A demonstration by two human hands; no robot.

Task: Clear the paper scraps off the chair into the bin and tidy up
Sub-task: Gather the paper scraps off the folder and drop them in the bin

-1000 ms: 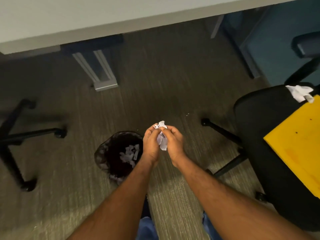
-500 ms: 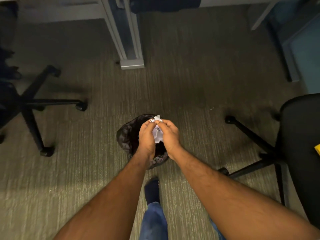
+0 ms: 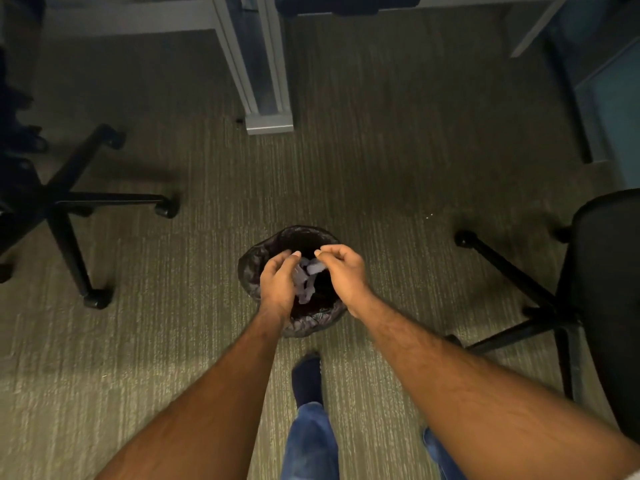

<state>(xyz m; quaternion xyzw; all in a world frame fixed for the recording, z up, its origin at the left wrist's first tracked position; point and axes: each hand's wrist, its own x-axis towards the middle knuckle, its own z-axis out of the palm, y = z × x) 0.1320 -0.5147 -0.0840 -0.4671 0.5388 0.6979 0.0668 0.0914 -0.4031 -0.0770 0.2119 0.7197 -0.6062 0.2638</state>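
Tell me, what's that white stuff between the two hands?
Paper scraps, seen in the head view between the left hand and the right hand, over the open bin. Whether fingers touch them is unclear.

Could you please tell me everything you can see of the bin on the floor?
The bin is small and round, lined with a dark, crinkled, glossy bag folded over its rim. It stands upright on the carpet, between two office chairs. Both hands hover above its opening, hiding part of it. The pale paper scraps show between the hands, above or in its dark interior; which cannot be told. No hand visibly touches the bin.
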